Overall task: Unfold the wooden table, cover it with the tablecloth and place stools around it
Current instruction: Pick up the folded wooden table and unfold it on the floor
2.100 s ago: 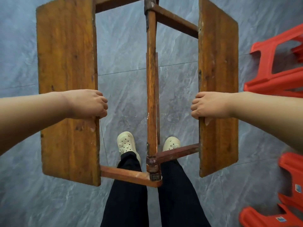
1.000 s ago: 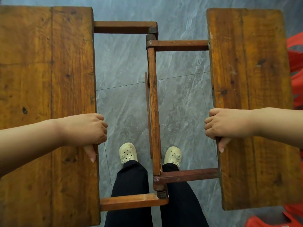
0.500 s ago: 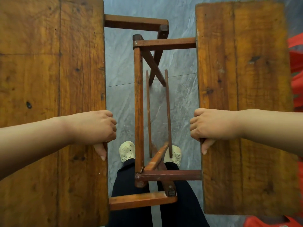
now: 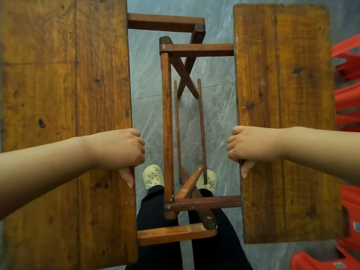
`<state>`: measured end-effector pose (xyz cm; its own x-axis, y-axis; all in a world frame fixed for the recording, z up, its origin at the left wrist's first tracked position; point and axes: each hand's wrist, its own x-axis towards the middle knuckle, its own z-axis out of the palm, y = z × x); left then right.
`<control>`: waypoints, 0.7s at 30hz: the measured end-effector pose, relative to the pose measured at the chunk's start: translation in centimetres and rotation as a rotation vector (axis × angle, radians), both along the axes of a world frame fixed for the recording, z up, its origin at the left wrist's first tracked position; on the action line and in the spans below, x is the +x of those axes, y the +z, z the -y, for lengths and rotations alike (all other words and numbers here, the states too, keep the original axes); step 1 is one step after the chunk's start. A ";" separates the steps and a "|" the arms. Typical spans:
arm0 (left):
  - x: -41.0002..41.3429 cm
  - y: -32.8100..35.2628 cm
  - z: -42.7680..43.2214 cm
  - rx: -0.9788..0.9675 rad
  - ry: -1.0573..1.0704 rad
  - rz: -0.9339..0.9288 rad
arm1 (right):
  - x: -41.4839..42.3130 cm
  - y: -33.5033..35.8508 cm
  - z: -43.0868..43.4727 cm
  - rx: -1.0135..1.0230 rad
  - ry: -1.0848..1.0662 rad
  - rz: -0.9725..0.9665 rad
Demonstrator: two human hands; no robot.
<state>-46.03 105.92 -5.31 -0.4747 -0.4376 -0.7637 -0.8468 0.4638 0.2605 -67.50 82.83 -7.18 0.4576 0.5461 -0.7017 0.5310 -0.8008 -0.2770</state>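
Note:
I look straight down on a wooden folding table. Its left top half (image 4: 64, 114) and right top half (image 4: 282, 94) lie nearly flat with a wide gap between them. My left hand (image 4: 118, 149) grips the inner edge of the left half. Gripping the inner edge of the right half is my right hand (image 4: 251, 145). In the gap the crossed legs and rails of the frame (image 4: 167, 121) stand spread in X shapes. No tablecloth is in view.
Red plastic stools (image 4: 346, 90) stand at the right edge, and another red stool (image 4: 321, 260) shows at the bottom right. The floor is grey marbled tile (image 4: 218, 117). My feet in cream clogs (image 4: 153, 176) stand under the frame.
The two top halves have swung from steeply tilted to nearly flat. The leg frame has spread from one folded line into crossed X legs. Both hands kept their grips.

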 end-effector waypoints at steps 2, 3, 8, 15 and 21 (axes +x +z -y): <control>-0.3 -0.2 0.4 -0.023 -0.002 -0.021 | 0.2 -0.1 -0.2 0.010 -0.003 0.005; -0.4 -0.2 0.7 -0.037 -0.006 -0.027 | 0.4 0.0 -0.3 0.016 -0.006 0.012; -1.4 -0.1 2.3 -0.063 -0.012 -0.055 | 1.0 0.2 -0.9 0.035 -0.016 0.041; -2.7 -0.2 3.4 -0.073 0.012 -0.079 | 0.3 0.3 -0.2 0.014 -0.017 0.006; -3.5 -0.7 4.5 -0.103 0.015 -0.097 | -0.2 0.0 0.3 -0.015 -0.006 0.004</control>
<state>-49.55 101.43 -6.04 -0.5373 -0.5187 -0.6650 -0.8267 0.4800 0.2936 -67.75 82.56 -7.17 0.4638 0.5323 -0.7082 0.5269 -0.8084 -0.2625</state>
